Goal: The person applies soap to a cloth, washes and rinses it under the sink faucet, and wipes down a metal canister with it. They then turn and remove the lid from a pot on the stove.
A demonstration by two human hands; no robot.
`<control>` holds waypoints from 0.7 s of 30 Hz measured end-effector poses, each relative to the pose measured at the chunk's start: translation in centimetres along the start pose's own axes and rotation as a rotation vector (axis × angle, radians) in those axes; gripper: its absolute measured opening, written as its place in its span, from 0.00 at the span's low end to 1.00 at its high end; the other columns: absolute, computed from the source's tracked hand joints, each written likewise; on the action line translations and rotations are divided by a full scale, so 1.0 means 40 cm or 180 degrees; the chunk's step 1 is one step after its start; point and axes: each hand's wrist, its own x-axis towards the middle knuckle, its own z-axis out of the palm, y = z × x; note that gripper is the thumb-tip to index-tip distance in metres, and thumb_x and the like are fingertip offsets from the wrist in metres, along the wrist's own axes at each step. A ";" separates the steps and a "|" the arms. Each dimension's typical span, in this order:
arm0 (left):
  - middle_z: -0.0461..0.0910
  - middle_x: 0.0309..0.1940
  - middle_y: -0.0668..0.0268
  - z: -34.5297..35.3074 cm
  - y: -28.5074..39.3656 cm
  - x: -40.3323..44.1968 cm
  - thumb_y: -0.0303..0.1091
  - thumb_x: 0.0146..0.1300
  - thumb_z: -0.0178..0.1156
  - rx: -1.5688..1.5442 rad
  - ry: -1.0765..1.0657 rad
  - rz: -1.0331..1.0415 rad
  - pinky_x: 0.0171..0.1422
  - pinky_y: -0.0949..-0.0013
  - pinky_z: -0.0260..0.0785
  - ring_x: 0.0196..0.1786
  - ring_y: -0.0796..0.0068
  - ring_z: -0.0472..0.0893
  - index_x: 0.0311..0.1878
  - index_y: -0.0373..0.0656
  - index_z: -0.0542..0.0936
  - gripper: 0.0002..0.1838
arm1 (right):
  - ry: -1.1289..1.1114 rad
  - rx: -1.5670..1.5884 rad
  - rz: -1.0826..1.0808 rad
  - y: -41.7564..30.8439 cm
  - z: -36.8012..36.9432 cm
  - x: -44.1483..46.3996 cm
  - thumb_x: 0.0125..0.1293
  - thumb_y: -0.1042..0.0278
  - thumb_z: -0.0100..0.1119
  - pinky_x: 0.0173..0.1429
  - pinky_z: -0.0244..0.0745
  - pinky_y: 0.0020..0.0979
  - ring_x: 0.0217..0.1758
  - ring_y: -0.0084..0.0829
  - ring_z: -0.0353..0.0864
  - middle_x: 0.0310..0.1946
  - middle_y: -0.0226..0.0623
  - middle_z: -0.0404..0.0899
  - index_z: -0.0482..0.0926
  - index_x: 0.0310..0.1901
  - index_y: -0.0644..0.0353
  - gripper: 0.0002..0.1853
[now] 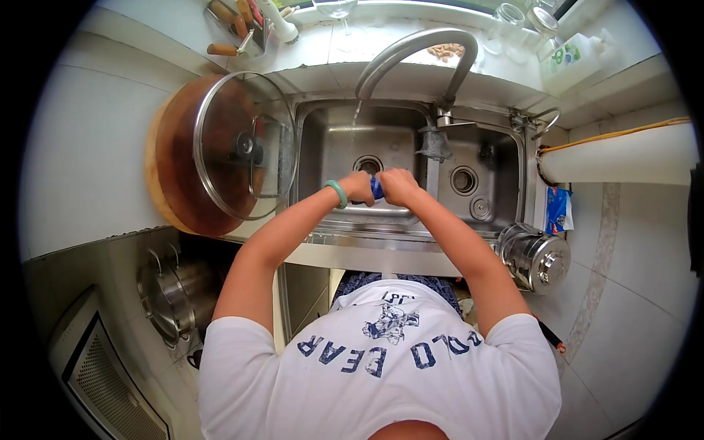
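Observation:
Over the near part of the left sink basin (315, 158), my left hand (357, 188) and my right hand (398, 186) are held close together, both closed. Between them shows a bit of a dark blue cloth (377, 187), bunched and gripped from both sides. Most of it is hidden inside my fists. A green bangle (337, 193) circles my left wrist. Beyond my hands, a thin stream of water (357, 114) runs from the curved faucet (411, 37) into the basin, near the drain (368, 163).
A grey rag (435, 143) hangs by the faucet base at the divider. The right basin (502, 161) has a drain. At left stand a glass lid (213, 158) and round wooden boards (167, 165). A steel pot (539, 257) sits right; bottles and jars line the sill.

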 end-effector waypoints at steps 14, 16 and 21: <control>0.79 0.23 0.58 0.019 -0.037 -0.007 0.29 0.45 0.60 0.1688 0.1643 0.1863 0.31 0.60 0.71 0.29 0.57 0.79 0.40 0.50 0.74 0.15 | -0.3289 0.3641 0.1610 0.068 0.025 0.059 0.37 0.72 0.63 0.13 0.55 0.23 0.16 0.24 0.72 0.19 0.35 0.74 0.72 0.23 0.58 0.09; 0.78 0.22 0.57 0.032 -0.046 -0.010 0.30 0.44 0.62 0.1299 0.1991 0.1723 0.32 0.60 0.71 0.30 0.57 0.80 0.41 0.50 0.75 0.17 | -0.2477 0.2725 0.1299 0.047 -0.015 0.059 0.40 0.68 0.65 0.17 0.63 0.24 0.21 0.23 0.74 0.22 0.32 0.75 0.74 0.33 0.57 0.16; 0.75 0.19 0.59 0.031 -0.071 -0.027 0.35 0.46 0.64 -0.0669 0.1773 0.0776 0.25 0.65 0.68 0.23 0.64 0.78 0.37 0.42 0.75 0.15 | -0.0358 0.1634 0.0284 0.055 -0.051 0.023 0.37 0.65 0.69 0.53 0.69 0.34 0.47 0.43 0.73 0.45 0.45 0.72 0.66 0.55 0.59 0.38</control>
